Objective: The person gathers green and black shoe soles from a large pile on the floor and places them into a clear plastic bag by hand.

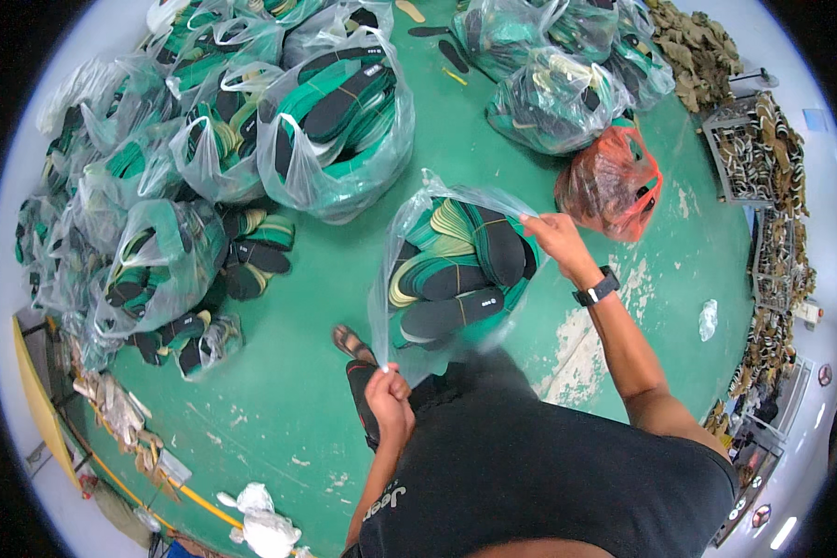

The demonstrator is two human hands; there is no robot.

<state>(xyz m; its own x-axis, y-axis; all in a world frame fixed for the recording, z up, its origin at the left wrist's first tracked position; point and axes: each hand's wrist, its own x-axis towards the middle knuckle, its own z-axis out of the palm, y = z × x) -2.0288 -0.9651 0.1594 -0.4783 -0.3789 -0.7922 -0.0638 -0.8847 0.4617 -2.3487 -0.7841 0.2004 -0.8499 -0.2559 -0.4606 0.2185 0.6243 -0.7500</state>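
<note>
A clear plastic bag (pixel 381 279) stands on the green floor just in front of me. Inside it lie several banded bundles of shoe insoles (pixel 451 314), black on top with green and yellowish edges. My left hand (pixel 390 395) pinches the bag's near-left rim and pulls it toward my body. At the far-right rim, my right hand (pixel 558 244), with a dark watch on its wrist, grips the plastic and stretches the mouth wide. The bag's near bottom is partly hidden by my dark shirt.
A large filled bag (pixel 344 139) stands ahead, beside many more along the left. Bundled insoles (pixel 256 251) lie loose there. A red bag (pixel 614 186) and clear bags (pixel 553 102) stand at the far right. Loaded racks (pixel 744 153) line the right wall. White bundles (pixel 262 521) lie lower left.
</note>
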